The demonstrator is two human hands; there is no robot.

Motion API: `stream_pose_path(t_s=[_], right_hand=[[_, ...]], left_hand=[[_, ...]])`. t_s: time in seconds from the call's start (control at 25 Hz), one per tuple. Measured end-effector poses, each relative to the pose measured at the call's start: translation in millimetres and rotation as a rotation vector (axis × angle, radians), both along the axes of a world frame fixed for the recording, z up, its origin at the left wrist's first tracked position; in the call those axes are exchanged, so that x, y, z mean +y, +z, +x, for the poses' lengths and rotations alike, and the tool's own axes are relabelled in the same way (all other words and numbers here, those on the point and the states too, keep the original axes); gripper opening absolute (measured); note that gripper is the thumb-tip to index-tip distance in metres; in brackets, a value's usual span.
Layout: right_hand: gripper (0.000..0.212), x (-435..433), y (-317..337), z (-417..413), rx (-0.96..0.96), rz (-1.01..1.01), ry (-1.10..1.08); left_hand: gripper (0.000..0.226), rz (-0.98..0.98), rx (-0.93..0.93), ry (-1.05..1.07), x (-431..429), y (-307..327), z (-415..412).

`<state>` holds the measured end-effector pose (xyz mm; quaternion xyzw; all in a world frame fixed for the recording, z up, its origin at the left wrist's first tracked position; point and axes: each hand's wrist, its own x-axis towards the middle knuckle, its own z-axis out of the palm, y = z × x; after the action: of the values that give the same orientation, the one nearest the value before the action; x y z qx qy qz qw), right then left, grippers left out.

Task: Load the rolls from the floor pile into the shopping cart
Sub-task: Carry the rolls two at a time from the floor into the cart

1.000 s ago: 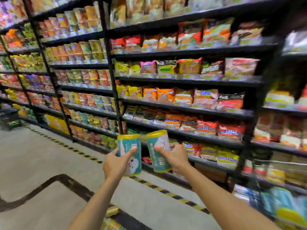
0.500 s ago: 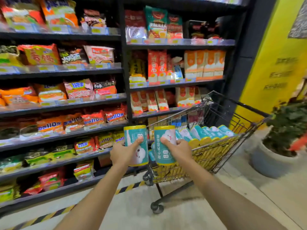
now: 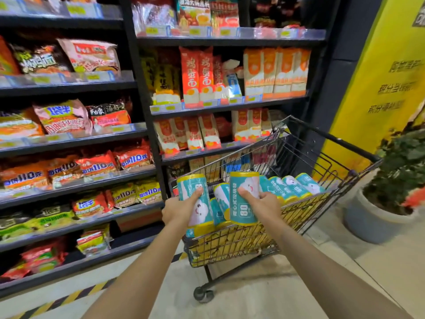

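Presently, my left hand [image 3: 181,209] grips the first roll [image 3: 192,184] upright, fingers curled round it, and my right hand [image 3: 264,203] grips the second roll [image 3: 243,210] likewise. Both rolls are held side by side over the near end of the shopping cart [image 3: 230,246]. Loaded rolls [image 3: 292,187] lie in a row inside the cart. Noodle shelves [image 3: 76,176] stand left of it, and a potted plant [image 3: 395,178] right of it.

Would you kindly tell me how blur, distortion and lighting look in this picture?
Head view: the wide lens bows the shelf post and stretches the forearms; the top-shelf packets are motion-smeared; the left hand, right hand, left roll, right roll and cart are sharper, with print readable; light is even, without harsh glare.
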<state>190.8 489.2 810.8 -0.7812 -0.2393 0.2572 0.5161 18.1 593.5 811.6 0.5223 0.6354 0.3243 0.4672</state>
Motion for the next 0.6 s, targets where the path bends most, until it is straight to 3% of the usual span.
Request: stream_pose_path(t_s=[0.16,0.32,0.44,0.6], right_hand=[[0.061,48,-4,46,-0.070,-0.021,0.126],[0.053,83,-14,77,-0.078,-0.042,0.177],[0.045,101,-20,91,-0.079,-0.055,0.153],[0.052,122,-33,107,-0.082,-0.077,0.075]], left_hand=[[0.062,-0.135,-0.013,0.070,31,-18,47],[0.115,-0.376,-0.021,0.085,59,-44,73],[0.107,-0.427,0.060,0.079,74,-67,92],[0.076,-0.405,0.205,0.036,90,-87,114]])
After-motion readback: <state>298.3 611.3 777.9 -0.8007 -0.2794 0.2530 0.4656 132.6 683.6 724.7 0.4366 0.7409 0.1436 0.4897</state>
